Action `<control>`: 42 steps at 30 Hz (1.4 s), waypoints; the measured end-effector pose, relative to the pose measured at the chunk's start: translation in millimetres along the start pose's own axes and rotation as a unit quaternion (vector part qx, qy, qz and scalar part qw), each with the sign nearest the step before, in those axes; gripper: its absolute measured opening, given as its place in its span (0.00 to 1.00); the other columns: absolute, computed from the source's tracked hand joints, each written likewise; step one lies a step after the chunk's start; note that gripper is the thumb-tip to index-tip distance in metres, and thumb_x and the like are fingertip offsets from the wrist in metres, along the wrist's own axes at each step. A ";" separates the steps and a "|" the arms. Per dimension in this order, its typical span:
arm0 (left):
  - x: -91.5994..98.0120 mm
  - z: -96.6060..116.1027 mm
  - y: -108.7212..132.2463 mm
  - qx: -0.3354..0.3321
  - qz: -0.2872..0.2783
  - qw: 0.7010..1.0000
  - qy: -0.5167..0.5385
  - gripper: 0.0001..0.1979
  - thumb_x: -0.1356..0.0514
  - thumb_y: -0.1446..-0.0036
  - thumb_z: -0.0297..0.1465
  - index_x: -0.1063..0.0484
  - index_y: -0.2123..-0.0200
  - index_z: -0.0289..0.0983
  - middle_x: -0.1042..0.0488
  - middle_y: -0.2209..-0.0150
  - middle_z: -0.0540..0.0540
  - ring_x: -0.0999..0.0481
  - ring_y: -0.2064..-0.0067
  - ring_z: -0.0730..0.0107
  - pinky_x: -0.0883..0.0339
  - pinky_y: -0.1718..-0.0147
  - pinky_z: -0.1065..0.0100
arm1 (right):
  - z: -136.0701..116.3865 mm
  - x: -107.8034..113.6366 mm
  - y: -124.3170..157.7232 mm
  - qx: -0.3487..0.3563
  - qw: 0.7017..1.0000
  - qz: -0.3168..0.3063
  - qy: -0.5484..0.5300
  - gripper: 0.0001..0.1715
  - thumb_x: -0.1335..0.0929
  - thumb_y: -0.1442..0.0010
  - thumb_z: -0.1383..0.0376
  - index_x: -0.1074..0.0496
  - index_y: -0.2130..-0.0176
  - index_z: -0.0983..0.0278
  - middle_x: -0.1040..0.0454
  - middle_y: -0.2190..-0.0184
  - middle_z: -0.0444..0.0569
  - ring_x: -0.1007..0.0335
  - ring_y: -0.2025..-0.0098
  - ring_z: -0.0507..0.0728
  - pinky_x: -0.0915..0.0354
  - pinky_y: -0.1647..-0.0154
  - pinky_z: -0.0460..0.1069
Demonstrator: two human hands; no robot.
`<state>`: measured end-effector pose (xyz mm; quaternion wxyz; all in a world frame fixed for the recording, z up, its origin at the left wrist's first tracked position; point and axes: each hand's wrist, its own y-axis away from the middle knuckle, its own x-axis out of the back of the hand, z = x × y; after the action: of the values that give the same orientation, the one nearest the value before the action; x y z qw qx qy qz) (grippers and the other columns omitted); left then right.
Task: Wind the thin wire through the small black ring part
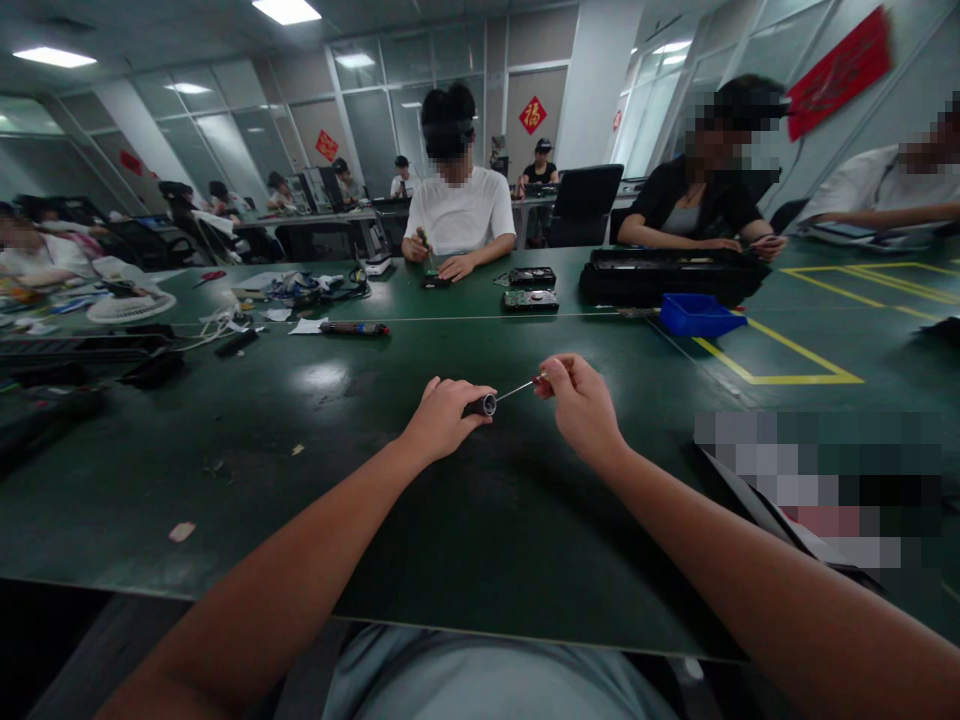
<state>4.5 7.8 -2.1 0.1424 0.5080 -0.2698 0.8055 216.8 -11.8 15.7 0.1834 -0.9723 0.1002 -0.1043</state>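
Observation:
My left hand (448, 415) is wrapped round a dark cylinder (486, 405) whose round, light-rimmed end faces right. Between the fingers of my right hand (577, 400) is a screwdriver (517, 391) with a thin metal shaft. Its shaft points left and its tip is at or near the end of the cylinder; I cannot tell whether it touches. Most of the screwdriver's handle is hidden by my fingers. Both hands are just above the green table (480, 540).
Across the table a person in a white shirt works by two hard drives (531, 300). A blue bin (697, 316) and a long black case (667, 278) stand at right. Cables (315, 288), a dark tube-shaped tool (354, 328) and a white fan-like part (132, 305) lie at left.

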 end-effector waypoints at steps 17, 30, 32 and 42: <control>-0.8 -4.0 -5.3 0.064 0.061 0.969 0.231 0.18 0.36 0.42 0.32 0.28 0.48 0.39 0.25 0.48 0.42 0.28 0.47 0.57 0.38 0.45 0.56 | -3.9 5.7 -0.7 0.061 0.982 0.005 0.178 0.14 0.40 0.32 0.57 0.32 0.65 0.60 0.25 0.72 0.48 0.29 0.68 0.58 0.40 0.65 0.53; 22.4 27.2 -9.0 0.117 -0.049 0.949 0.289 0.19 0.42 0.39 0.47 0.29 0.56 0.38 0.26 0.65 0.45 0.28 0.67 0.66 0.34 0.68 0.66 | -14.9 14.0 1.3 0.101 0.980 0.050 0.162 0.12 0.40 0.32 0.58 0.32 0.62 0.60 0.23 0.70 0.48 0.27 0.67 0.58 0.38 0.63 0.53; 20.9 28.2 -9.6 0.063 -0.090 0.976 0.188 0.15 0.43 0.37 0.42 0.27 0.55 0.39 0.24 0.59 0.44 0.25 0.60 0.62 0.32 0.61 0.62 | -14.6 14.2 1.1 0.105 0.980 0.050 0.160 0.12 0.40 0.32 0.58 0.32 0.62 0.60 0.23 0.70 0.48 0.27 0.67 0.58 0.38 0.63 0.53; -7.6 30.4 -19.8 -0.057 -0.170 0.981 -0.070 0.18 0.43 0.37 0.42 0.26 0.49 0.40 0.25 0.53 0.40 0.24 0.55 0.55 0.31 0.61 0.61 | -9.2 12.9 -0.2 0.112 0.979 0.041 0.164 0.12 0.40 0.31 0.57 0.32 0.61 0.60 0.24 0.69 0.48 0.27 0.67 0.58 0.38 0.64 0.53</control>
<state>40.4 6.7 7.1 0.2867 0.5925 -0.2345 0.7153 227.0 -17.8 26.3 0.2763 -0.9102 0.1566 -0.2657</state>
